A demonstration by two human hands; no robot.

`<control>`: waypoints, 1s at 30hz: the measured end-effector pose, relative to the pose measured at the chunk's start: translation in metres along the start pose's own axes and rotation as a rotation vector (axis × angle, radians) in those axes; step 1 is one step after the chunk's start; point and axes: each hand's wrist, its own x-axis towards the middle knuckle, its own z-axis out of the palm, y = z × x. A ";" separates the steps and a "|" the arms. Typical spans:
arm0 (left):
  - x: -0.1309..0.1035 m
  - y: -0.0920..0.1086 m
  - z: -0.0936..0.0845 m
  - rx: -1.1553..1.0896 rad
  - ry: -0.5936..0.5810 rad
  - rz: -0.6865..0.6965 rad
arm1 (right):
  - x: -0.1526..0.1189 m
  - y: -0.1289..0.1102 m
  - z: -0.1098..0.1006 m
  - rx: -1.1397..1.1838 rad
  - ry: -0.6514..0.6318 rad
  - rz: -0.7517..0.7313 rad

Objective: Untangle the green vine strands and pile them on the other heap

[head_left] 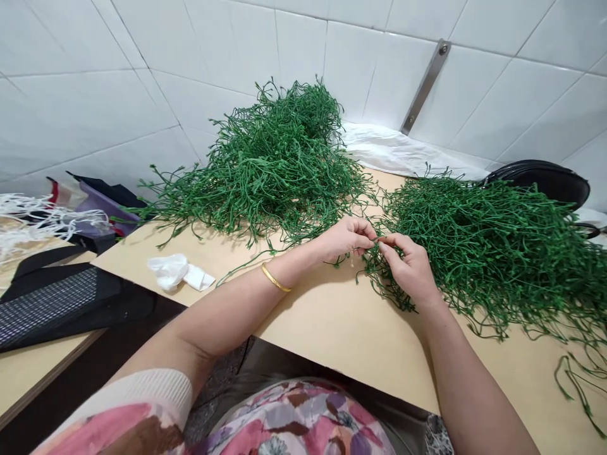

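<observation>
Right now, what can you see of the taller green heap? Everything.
The taller green heap is a loose, tangled mound of many thin strands with small knobby tips; they look like plastic or cord, though I can't be sure. It rests on the tan tabletop, peaking near the tiled wall and trailing low to the left. White sheeting lies at its right, towards the back. Whether the left hand touches its front strands isn't clear.
</observation>
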 end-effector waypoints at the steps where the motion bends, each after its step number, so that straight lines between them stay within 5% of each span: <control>1: 0.001 0.000 0.000 0.021 0.024 -0.007 | 0.000 -0.001 0.001 -0.101 0.015 -0.047; 6: 0.001 0.000 0.001 0.048 0.066 0.025 | 0.000 -0.002 0.002 -0.232 0.021 -0.138; 15: 0.001 0.002 -0.003 0.178 0.002 0.055 | -0.001 0.000 -0.002 -0.055 0.136 0.085; 21: 0.000 0.004 -0.005 0.203 0.016 0.099 | 0.000 -0.005 -0.008 0.165 -0.009 -0.009; 30: -0.002 0.003 0.001 0.194 -0.037 0.114 | 0.000 0.000 0.001 0.396 -0.136 0.135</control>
